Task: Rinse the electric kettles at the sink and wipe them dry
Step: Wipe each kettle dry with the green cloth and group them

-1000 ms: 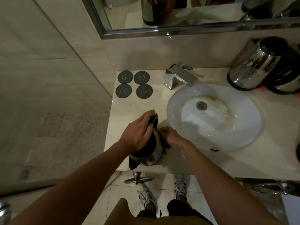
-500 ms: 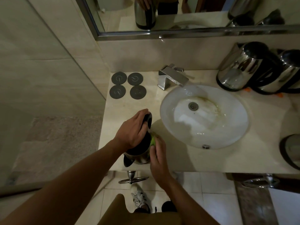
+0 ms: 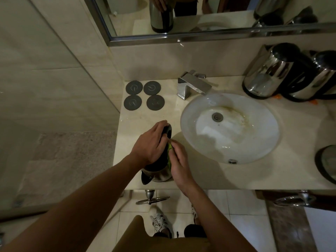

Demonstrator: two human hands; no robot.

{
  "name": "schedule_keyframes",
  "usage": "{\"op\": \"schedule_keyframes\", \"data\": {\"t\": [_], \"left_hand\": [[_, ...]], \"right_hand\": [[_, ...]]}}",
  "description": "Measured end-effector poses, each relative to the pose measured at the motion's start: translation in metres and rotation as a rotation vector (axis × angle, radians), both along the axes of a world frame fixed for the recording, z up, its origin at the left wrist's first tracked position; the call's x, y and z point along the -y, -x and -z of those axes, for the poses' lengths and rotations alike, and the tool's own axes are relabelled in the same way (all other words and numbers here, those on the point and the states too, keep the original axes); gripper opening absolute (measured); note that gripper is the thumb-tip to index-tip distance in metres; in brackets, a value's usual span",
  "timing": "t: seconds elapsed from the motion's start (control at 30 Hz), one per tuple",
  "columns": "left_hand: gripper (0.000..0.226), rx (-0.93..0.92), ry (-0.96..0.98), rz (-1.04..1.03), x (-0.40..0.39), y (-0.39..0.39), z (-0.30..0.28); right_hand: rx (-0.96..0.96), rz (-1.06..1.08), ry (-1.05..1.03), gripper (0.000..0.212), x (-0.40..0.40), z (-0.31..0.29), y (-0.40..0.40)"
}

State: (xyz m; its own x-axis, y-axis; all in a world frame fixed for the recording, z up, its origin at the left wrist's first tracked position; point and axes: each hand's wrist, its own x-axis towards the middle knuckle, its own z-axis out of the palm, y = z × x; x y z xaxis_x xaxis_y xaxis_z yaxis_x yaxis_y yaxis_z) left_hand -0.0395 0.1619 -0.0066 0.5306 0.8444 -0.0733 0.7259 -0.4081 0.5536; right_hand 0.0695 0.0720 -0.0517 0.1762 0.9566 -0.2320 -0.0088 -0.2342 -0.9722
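One kettle [image 3: 158, 171] stands on the near left of the counter [image 3: 272, 175], just left of the sink [image 3: 231, 128]. Your left hand [image 3: 151, 144] grips its black handle from above, fingers curled. Your right hand [image 3: 179, 160] presses a green cloth [image 3: 170, 155] against the kettle's right side, fingers wrapped over it. Two more kettles [image 3: 269, 71] stand far right; four dark round bases [image 3: 143, 95] lie far left

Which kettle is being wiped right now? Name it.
The kettle at the counter's front edge, left of the sink. The left hand grips it and the right hand presses a green cloth against it; the others stand untouched.
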Motion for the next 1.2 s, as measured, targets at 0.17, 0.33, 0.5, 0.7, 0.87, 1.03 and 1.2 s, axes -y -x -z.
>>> {"op": "schedule_keyframes", "data": {"t": [0.17, 0.33, 0.5, 0.7, 0.87, 1.03, 1.2], "left_hand": [[0.044, 0.018, -0.003, -0.001, 0.0, 0.002, 0.001], [0.042, 0.029, -0.007, -0.004, -0.001, 0.001, 0.004], [0.045, 0.018, -0.002, -0.004, -0.002, 0.001, 0.003], [0.046, 0.022, -0.001, -0.006, -0.001, 0.002, 0.004], [0.045, 0.029, -0.003, -0.006, -0.001, 0.002, 0.005], [0.045, 0.028, -0.001, -0.016, -0.001, 0.001, 0.004], [0.048, 0.021, 0.001, -0.017, -0.001, 0.002, 0.005]], "right_hand": [[-0.198, -0.011, 0.256, 0.02, 0.001, 0.006, -0.015], [-0.103, 0.027, 0.187, 0.036, 0.027, 0.007, 0.001], [0.021, -0.021, 0.032, 0.037, 0.008, 0.0, 0.0], [-0.082, -0.064, 0.267, 0.02, -0.011, 0.022, -0.02], [-0.083, 0.031, 0.26, 0.033, 0.017, 0.023, -0.005], [0.078, 0.026, 0.054, 0.043, 0.015, 0.013, 0.003], [0.096, -0.106, 0.172, 0.033, -0.02, 0.02, -0.016]]}}
